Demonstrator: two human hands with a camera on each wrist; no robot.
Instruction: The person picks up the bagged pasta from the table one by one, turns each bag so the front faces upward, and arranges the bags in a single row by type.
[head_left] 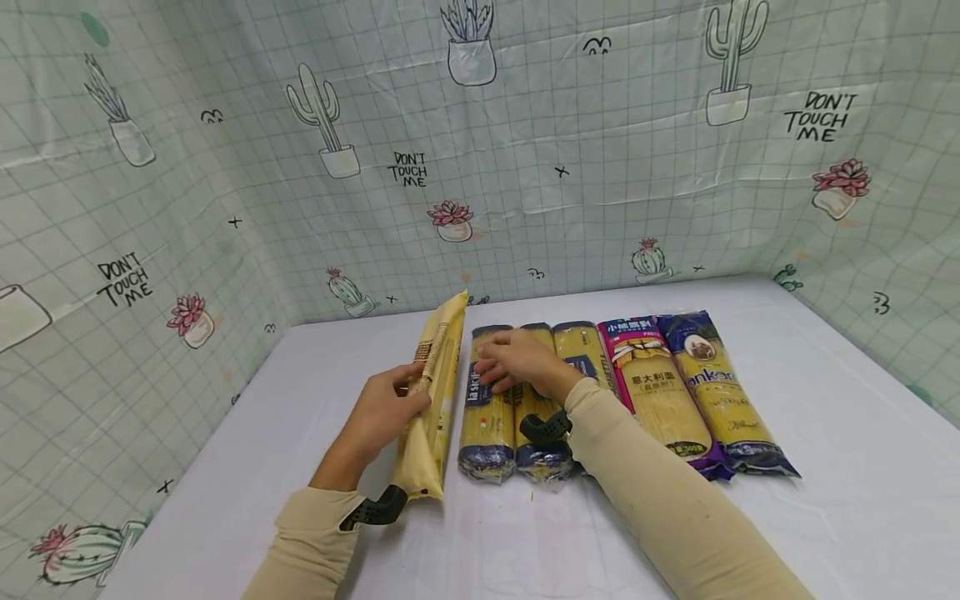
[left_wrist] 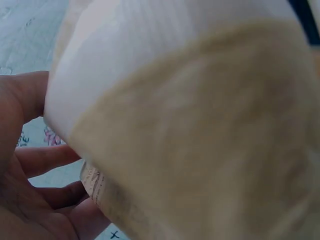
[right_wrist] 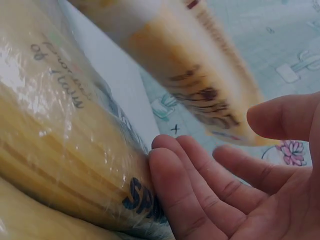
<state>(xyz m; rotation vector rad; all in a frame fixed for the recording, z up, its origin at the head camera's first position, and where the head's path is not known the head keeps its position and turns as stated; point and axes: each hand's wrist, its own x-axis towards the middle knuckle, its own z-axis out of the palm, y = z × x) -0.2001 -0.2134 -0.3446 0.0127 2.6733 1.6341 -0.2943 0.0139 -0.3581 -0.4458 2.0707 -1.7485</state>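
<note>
My left hand (head_left: pixel 382 417) grips a long yellow pasta bag (head_left: pixel 435 392) by its left side, thumb on the near face. The bag is tipped up on its long edge, left of the row of packs. Up close in the left wrist view, the bag's pale and tan wrapper (left_wrist: pixel 200 135) hides part of the fingers. My right hand (head_left: pixel 521 362), fingers loosely bent and holding nothing, hovers over the leftmost spaghetti pack (head_left: pixel 487 425). In the right wrist view its fingertips (right_wrist: pixel 170 165) are right at that clear-wrapped pack's edge, with the yellow bag beyond them.
Right of the leftmost pack lie two more blue-ended spaghetti packs, a middle one (head_left: pixel 536 333) and another (head_left: pixel 573 333). Beside them are a pink-and-purple pasta bag (head_left: pixel 652 392) and a dark blue pasta bag (head_left: pixel 723 392). A patterned curtain (head_left: pixel 525 225) stands behind the white table (head_left: pixel 840 417).
</note>
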